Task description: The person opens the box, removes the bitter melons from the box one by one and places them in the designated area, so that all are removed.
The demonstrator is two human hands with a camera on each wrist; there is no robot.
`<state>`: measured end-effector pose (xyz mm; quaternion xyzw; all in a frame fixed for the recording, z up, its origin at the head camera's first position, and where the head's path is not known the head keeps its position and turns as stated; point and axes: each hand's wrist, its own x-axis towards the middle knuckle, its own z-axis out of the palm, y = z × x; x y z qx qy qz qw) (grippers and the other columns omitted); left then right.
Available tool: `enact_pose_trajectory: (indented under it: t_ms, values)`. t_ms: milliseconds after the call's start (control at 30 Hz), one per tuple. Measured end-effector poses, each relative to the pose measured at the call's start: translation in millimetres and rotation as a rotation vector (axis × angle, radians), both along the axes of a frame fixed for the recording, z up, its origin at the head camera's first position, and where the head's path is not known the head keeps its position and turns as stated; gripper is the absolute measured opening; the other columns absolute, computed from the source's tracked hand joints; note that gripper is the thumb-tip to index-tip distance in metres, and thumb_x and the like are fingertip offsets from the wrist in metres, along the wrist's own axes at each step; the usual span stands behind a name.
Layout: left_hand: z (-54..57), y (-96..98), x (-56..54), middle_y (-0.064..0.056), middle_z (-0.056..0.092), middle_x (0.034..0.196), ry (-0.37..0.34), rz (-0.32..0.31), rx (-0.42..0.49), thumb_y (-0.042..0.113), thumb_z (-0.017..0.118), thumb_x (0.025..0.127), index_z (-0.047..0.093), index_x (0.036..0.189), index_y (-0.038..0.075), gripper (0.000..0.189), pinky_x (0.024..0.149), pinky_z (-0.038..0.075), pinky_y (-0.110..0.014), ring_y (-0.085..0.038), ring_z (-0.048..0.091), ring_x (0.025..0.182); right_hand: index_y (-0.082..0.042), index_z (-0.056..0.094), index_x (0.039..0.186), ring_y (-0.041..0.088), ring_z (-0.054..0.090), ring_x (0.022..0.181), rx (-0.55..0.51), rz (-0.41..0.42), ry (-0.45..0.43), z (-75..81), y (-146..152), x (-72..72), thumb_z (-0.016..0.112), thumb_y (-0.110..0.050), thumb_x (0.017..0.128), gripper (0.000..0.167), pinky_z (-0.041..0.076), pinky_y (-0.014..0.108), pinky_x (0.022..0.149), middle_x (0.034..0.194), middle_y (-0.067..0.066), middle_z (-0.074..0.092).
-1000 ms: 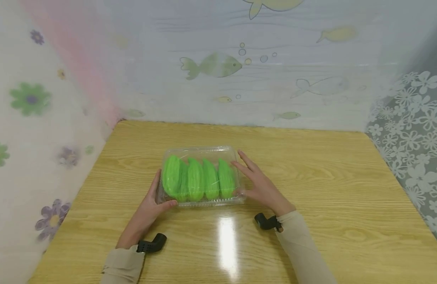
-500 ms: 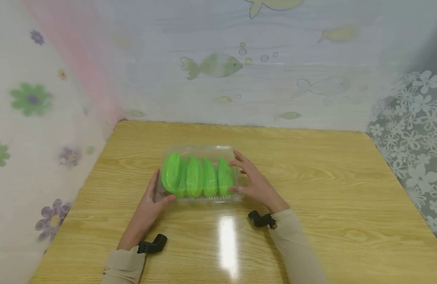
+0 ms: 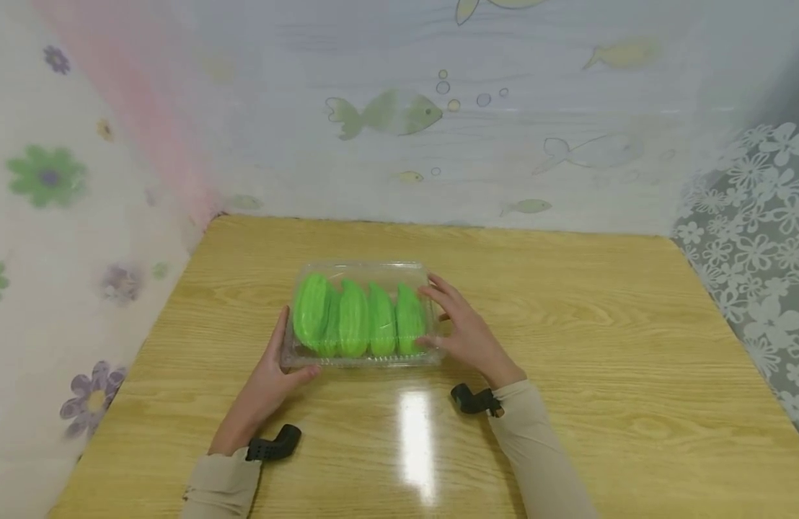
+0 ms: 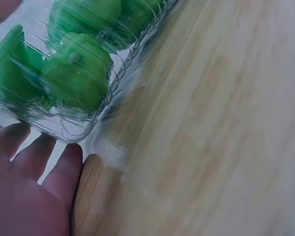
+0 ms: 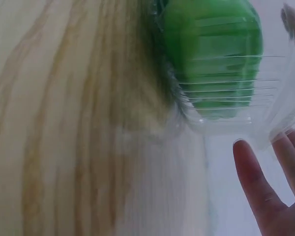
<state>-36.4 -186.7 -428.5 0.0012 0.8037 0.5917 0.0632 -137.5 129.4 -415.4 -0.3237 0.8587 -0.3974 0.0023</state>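
A clear plastic clamshell box (image 3: pixel 399 272) sits at mid-table with its lid down. Inside lie several bright green, ridged, gourd-like vegetables (image 3: pixel 354 317), side by side. My left hand (image 3: pixel 267 386) holds the box's left end, its fingers along the side and its thumb by the front corner. At the other end my right hand (image 3: pixel 467 335) grips the box, fingers bent at the side and thumb at the front. In the left wrist view, the left fingertips meet the box's lower corner. The right wrist view has spread fingers (image 5: pixel 258 179) beside the box's end wall.
The wood-grain table (image 3: pixel 607 360) extends on all sides of the box. A fish-patterned curtain (image 3: pixel 399 158) hangs along its back edge, with flower-printed curtains at left and right. Each wrist wears a black camera mount (image 3: pixel 274 443).
My right hand has moved left and closed in on the box's right end. The box has shifted slightly left and away from me; my left hand has stayed at its left end.
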Motion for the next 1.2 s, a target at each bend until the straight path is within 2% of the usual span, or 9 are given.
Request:
enact_pose_trajectory:
  t_ms: [67, 233, 367, 567, 700, 833, 1033, 1200]
  values:
    - [1.0, 0.6, 0.8, 0.01, -0.008, 0.146, -0.017, -0.001, -0.005, 0.025, 0.071, 0.078, -0.01, 0.134, 0.047, 0.101, 0.097, 0.002, -0.06, -0.019, -0.007, 0.132, -0.02, 0.034, 0.136, 0.017, 0.056, 0.086, 0.022, -0.014, -0.018, 0.2, 0.2, 0.9, 0.073, -0.042, 0.071, 0.079, 0.045, 0.038, 0.073, 0.147, -0.002, 0.015]
    - [2.7, 1.0, -0.2, 0.01, -0.01, 0.145, -0.045, 0.004, -0.004, 0.028, 0.07, 0.078, -0.011, 0.133, 0.049, 0.1, 0.097, 0.001, -0.06, -0.019, -0.009, 0.132, -0.022, 0.031, 0.138, 0.02, 0.056, 0.089, 0.009, -0.025, -0.083, 1.3, -0.6, 0.8, 0.069, -0.046, 0.073, 0.079, 0.045, 0.039, 0.075, 0.147, -0.006, 0.013]
    - [1.3, -0.6, -3.5, 0.012, -0.01, 0.145, -0.046, -0.006, -0.003, 0.029, 0.067, 0.081, -0.011, 0.134, 0.047, 0.096, 0.097, 0.002, -0.06, -0.017, -0.009, 0.132, -0.024, 0.031, 0.138, 0.021, 0.056, 0.091, 0.018, -0.043, -0.098, 1.7, -1.9, -1.0, 0.068, -0.048, 0.073, 0.079, 0.045, 0.039, 0.076, 0.147, -0.009, 0.012]
    - [-2.8, -2.3, -4.8, 0.01, -0.011, 0.145, 0.005, -0.037, 0.028, 0.025, 0.062, 0.085, -0.01, 0.135, 0.045, 0.09, 0.099, 0.005, -0.058, -0.017, -0.007, 0.132, -0.023, 0.031, 0.137, 0.019, 0.056, 0.09, 0.018, -0.049, -0.113, 0.1, -2.4, -1.0, 0.069, -0.046, 0.074, 0.077, 0.044, 0.04, 0.076, 0.147, -0.008, 0.012]
    - [-4.0, -3.0, -5.0, 0.004, -0.005, 0.147, 0.037, -0.036, 0.065, 0.022, 0.06, 0.087, -0.007, 0.137, 0.042, 0.087, 0.099, 0.011, -0.055, -0.022, 0.003, 0.133, -0.024, 0.031, 0.137, 0.019, 0.055, 0.09, 0.009, -0.052, -0.124, -1.1, -3.0, -1.3, 0.069, -0.045, 0.074, 0.077, 0.044, 0.041, 0.076, 0.147, -0.008, 0.012]
    - [-7.1, -5.5, -8.0, 0.003, 0.001, 0.147, 0.053, -0.033, 0.092, 0.021, 0.058, 0.088, -0.003, 0.139, 0.041, 0.082, 0.098, 0.017, -0.054, -0.024, 0.012, 0.132, -0.024, 0.033, 0.137, 0.017, 0.056, 0.089, 0.003, -0.069, -0.125, -1.5, -4.8, -2.5, 0.069, -0.045, 0.073, 0.076, 0.044, 0.04, 0.075, 0.147, -0.008, 0.013]
    - [-13.4, -9.4, -12.2, 0.003, 0.003, 0.148, 0.088, -0.026, 0.079, 0.015, 0.057, 0.089, 0.0, 0.139, 0.04, 0.08, 0.099, 0.018, -0.051, -0.024, 0.015, 0.131, -0.023, 0.035, 0.136, 0.016, 0.056, 0.087, 0.003, -0.088, -0.125, -3.0, -7.4, -4.0, 0.071, -0.042, 0.072, 0.076, 0.044, 0.039, 0.076, 0.146, -0.009, 0.015]
    - [-13.4, -10.4, -15.8, 0.005, 0.005, 0.147, 0.103, -0.021, 0.067, 0.015, 0.056, 0.089, 0.003, 0.139, 0.041, 0.077, 0.098, 0.022, -0.047, -0.023, 0.02, 0.13, -0.023, 0.035, 0.135, 0.017, 0.056, 0.087, 0.007, -0.098, -0.116, -4.6, -7.5, -6.0, 0.073, -0.04, 0.072, 0.075, 0.044, 0.039, 0.075, 0.146, -0.009, 0.015]
